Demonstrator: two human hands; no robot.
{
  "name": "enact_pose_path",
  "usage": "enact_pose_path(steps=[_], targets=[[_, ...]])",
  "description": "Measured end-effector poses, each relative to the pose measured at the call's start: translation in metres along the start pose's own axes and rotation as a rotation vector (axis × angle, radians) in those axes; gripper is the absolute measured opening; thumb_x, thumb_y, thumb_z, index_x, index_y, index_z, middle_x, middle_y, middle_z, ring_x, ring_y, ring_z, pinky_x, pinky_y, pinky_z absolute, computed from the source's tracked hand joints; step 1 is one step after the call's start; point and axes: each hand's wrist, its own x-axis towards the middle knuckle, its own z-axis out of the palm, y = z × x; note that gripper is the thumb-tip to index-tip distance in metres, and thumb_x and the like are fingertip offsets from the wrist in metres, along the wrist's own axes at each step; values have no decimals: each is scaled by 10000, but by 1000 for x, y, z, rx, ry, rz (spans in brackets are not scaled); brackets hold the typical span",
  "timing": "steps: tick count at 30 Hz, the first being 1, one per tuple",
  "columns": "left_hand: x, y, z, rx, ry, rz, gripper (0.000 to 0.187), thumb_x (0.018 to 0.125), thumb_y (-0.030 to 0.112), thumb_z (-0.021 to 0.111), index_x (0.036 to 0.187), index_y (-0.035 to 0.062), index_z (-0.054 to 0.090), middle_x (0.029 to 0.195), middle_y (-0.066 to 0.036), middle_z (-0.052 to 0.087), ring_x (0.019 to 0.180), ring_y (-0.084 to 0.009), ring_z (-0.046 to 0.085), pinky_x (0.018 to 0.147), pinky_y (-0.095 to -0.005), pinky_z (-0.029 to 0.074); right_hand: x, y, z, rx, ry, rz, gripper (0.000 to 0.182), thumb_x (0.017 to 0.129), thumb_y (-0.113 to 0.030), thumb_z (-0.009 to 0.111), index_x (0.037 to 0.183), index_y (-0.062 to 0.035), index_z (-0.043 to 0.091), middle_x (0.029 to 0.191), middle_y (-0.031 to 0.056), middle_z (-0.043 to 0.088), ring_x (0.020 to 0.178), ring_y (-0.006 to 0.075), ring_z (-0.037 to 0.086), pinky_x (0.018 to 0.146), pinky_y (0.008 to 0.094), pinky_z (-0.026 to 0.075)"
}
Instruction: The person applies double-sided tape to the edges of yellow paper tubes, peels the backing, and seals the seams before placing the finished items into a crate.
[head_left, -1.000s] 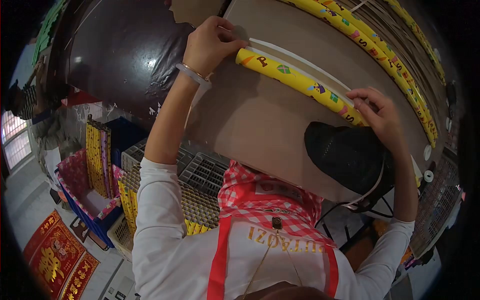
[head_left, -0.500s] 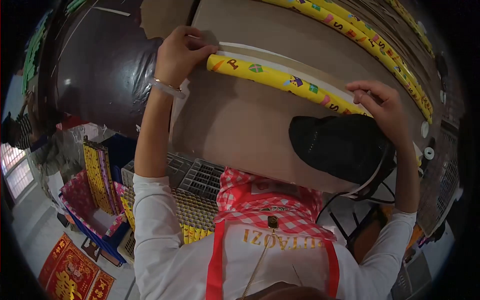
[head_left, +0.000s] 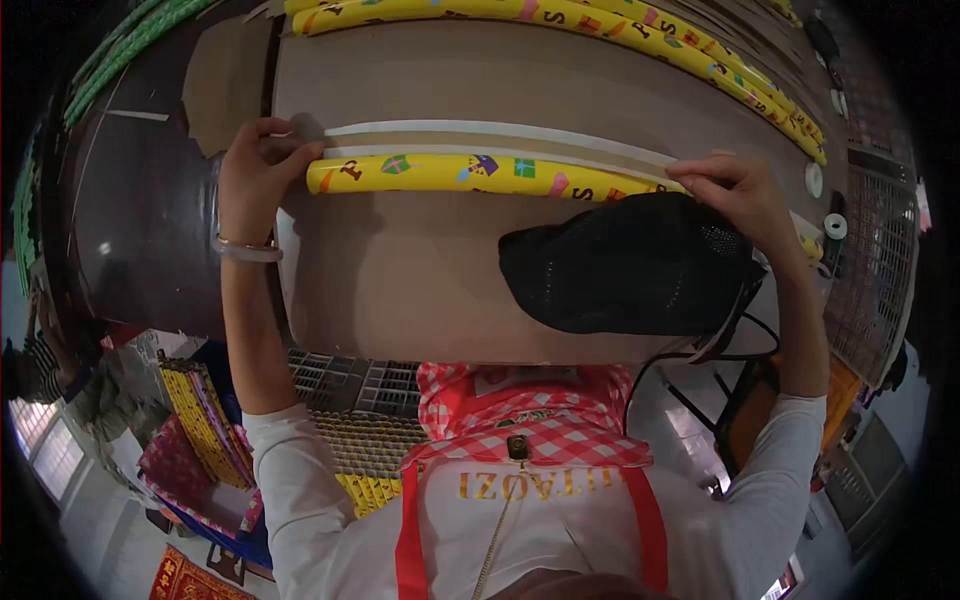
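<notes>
Our left hand [head_left: 255, 165] and right hand [head_left: 735, 190] pinch opposite ends of a white paper strip [head_left: 500, 135] beside the yellow patterned roll [head_left: 470, 175] on the brown tabletop [head_left: 400, 280].

brown worktable [head_left: 400, 290], pale floor [head_left: 110, 540], window [head_left: 35, 440]

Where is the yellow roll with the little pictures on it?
In the head view, the yellow roll lies across the brown board, between the left hand and right hand.

yellow paper roll [head_left: 470, 175]: letters "P", "S" among printed motifs | rear yellow rolls [head_left: 640, 30]: letters "S", "P" | apron bib [head_left: 530, 485]: gold lettering upside down, reads "IZOAZI…", rest unclear
</notes>
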Motion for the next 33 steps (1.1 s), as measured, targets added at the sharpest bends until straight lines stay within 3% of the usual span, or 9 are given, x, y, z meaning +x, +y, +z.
enact_pose_path(steps=[7,14,16,26,28,33], targets=[[-1,1,-3,123,-12,18,374,696,128,713,983,-19,524,769,-67,645,720,-96,574,676,-216,436,6,-1,0,-249,48,149,195,759,-261,633,817,-77,611,577,-19,509,545,66,478,506,243,360],[-2,2,-2,74,-19,50,331,713,84,696,979,-10,523,760,-58,647,726,-75,568,671,-198,425,6,-6,5,-258,87,157,164,755,-243,619,797,-86,600,571,-9,504,533,86,480,509,252,368],[-1,0,-2,50,-19,39,325,714,76,695,976,-10,523,760,-57,647,725,-72,567,668,-194,423,9,-1,8,-205,105,100,156,761,-201,647,819,-68,590,540,-47,420,505,45,382,479,226,307],[-1,-3,-4,111,-21,23,317,742,79,679,1020,25,537,774,-30,623,751,-86,557,707,-205,419,15,8,11,-234,86,100,141,765,-194,638,803,-68,589,551,-49,436,514,38,391,488,218,314],[-2,-1,-4,121,-18,15,316,741,77,679,1020,25,539,777,-32,625,755,-87,559,711,-205,419,16,12,11,-239,63,108,152,762,-233,604,787,-84,602,582,-3,511,531,103,477,503,270,368],[-1,0,-3,78,-18,27,351,697,91,709,976,-14,524,767,-66,640,710,-87,565,655,-208,437,18,7,7,-176,3,100,163,752,-214,617,787,-56,601,576,-12,489,531,84,448,492,258,352]])
